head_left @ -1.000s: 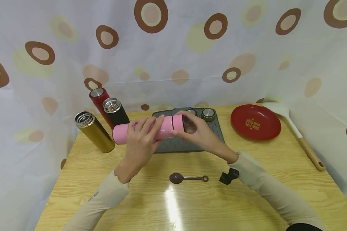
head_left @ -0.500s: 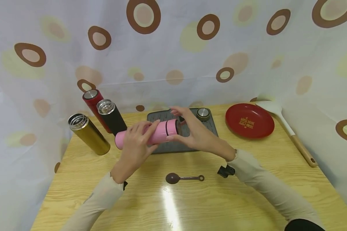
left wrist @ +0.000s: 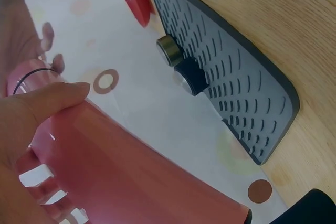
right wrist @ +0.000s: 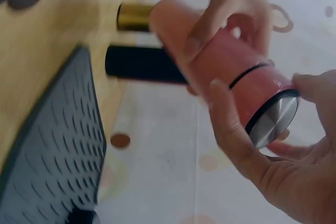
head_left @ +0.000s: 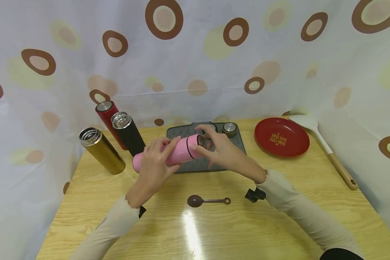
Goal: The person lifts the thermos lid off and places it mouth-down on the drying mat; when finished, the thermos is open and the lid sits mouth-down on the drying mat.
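Note:
Above the table a pink thermos bottle (head_left: 178, 153) lies nearly level, its capped end raised slightly to the right. My left hand (head_left: 154, 162) grips the body, fingers wrapped over the top and thumb along the near side. At the capped end my right hand (head_left: 225, 151) holds the pink lid (right wrist: 262, 95) between thumb and fingers. The lid's steel top (right wrist: 275, 121) faces the right palm. A dark ring marks the seam between lid and body, and I see no gap there. In the left wrist view the pink thermos bottle (left wrist: 147, 166) fills the lower left.
Uncapped gold (head_left: 102, 151) and black (head_left: 130, 135) bottles stand left, beside a capped red bottle (head_left: 106, 117). Behind my hands, a grey mat (head_left: 190, 167) bears a gold-sided cap (head_left: 229, 129) and a dark cap (left wrist: 190, 76). A brown spoon (head_left: 195, 201), red plate (head_left: 281, 133) and white spatula (head_left: 339, 166) lie around.
The bottle has dropped a little and its lid end tilts up more. My right hand loosened from the lid half a second ago and now grips it again. The head view shifted slightly.

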Motion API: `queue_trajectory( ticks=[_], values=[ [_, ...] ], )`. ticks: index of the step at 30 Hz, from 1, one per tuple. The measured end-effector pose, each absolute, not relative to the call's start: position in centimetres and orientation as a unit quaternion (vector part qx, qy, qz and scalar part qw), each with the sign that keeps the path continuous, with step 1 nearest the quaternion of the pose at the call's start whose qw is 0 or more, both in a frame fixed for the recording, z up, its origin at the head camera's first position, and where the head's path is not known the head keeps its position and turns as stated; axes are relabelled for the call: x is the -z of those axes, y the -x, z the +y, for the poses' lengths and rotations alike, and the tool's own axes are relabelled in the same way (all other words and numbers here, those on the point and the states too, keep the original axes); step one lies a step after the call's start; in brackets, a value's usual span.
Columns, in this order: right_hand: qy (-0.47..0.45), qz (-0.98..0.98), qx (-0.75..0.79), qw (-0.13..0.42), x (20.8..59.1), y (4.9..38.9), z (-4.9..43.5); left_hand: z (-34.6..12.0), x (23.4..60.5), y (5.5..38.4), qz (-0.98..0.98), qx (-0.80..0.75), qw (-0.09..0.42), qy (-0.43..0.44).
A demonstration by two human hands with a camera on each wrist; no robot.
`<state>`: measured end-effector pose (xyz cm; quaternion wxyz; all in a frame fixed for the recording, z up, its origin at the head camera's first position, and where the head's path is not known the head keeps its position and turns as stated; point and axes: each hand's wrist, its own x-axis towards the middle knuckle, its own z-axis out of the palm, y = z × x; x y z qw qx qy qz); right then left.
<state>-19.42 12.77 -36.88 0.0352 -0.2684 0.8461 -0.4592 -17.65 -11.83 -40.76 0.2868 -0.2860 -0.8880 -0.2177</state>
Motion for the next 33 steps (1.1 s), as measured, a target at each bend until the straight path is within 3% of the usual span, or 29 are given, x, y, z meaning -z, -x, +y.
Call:
queue_trajectory(
  ticks=[3,9,18,23,29,33],
  values=[
    [0.347,0.830,0.437,0.006,36.9,19.5,13.2,-11.9,40.8,17.6,-0.891,0.227,0.277,0.279],
    [0.499,0.790,0.342,-0.102,37.6,20.5,13.7,-12.2,40.6,18.0,-0.890,0.236,0.282,0.271],
    [0.366,0.839,0.377,-0.141,37.4,20.3,13.0,-11.9,40.6,17.8,-0.888,0.232,0.287,0.274],
    [0.298,0.879,0.355,-0.111,37.3,20.0,12.7,-11.8,40.6,17.8,-0.889,0.225,0.289,0.274],
    [0.255,0.882,0.397,-0.003,37.1,19.6,12.3,-11.8,40.8,18.0,-0.891,0.214,0.292,0.275],
    [0.301,0.835,0.460,-0.009,37.3,19.8,12.4,-12.0,40.9,18.0,-0.890,0.226,0.289,0.272]
  ],
)
